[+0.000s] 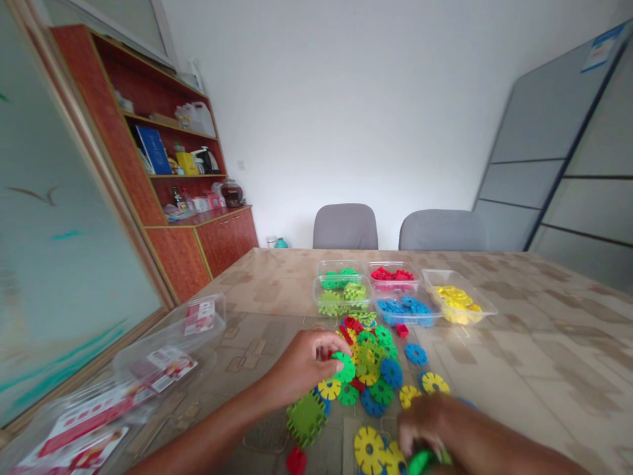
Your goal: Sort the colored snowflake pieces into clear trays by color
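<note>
My left hand (319, 356) pinches a green notched plastic disc (345, 368) between thumb and fingers, over the left side of a heap of interlocking pieces. My right hand (428, 422), blurred, curls at the near edge of the table around a green disc (420, 462), partly hidden by the hand. Heaped between and beyond the hands are yellow, green, blue and red pieces, such as a blue disc (391, 373). A large yellow disc (369, 450) lies left of my right hand. An olive-green square piece (307, 419) and a red piece (296, 460) lie below my left hand.
Behind the heap stand clear plastic boxes of sorted pieces: green, light green, red (393, 276), blue (405, 310) and yellow (457, 302). Clear lids with labels (168, 366) lie at the left. Two grey chairs (345, 226) stand across the table.
</note>
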The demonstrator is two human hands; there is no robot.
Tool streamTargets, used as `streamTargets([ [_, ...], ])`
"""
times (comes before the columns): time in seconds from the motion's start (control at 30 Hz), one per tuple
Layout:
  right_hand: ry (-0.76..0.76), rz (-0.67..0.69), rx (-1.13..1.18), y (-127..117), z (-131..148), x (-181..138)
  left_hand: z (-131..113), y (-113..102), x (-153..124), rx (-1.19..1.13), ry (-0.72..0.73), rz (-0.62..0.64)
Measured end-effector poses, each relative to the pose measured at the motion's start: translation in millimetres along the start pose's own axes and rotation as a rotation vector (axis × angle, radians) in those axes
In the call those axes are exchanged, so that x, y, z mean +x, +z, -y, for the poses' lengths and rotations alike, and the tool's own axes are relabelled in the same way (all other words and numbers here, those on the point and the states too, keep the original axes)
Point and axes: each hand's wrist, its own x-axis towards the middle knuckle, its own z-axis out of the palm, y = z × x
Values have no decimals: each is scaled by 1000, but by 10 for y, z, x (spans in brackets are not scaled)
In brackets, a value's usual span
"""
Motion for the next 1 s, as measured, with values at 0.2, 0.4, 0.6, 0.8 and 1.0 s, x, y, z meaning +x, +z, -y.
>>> streamTargets([
  [0.2,-25,-85,141,-159,62,583,53,143,-5,-344,-86,80],
  [0.4,-12,-225,293,-24,20,800,69,235,-43,-459,-139,150],
  [0.6,-9,-264,166,160,58,808,90,277,-64,-449,-71,175],
  [0.8,32,-146,-15,-125,174,595,77,216,-48,-297,-52,79],
  [1.0,-74,-77,-340,-80,-83,-94,87,-143,146,-246,-56,-134],
])
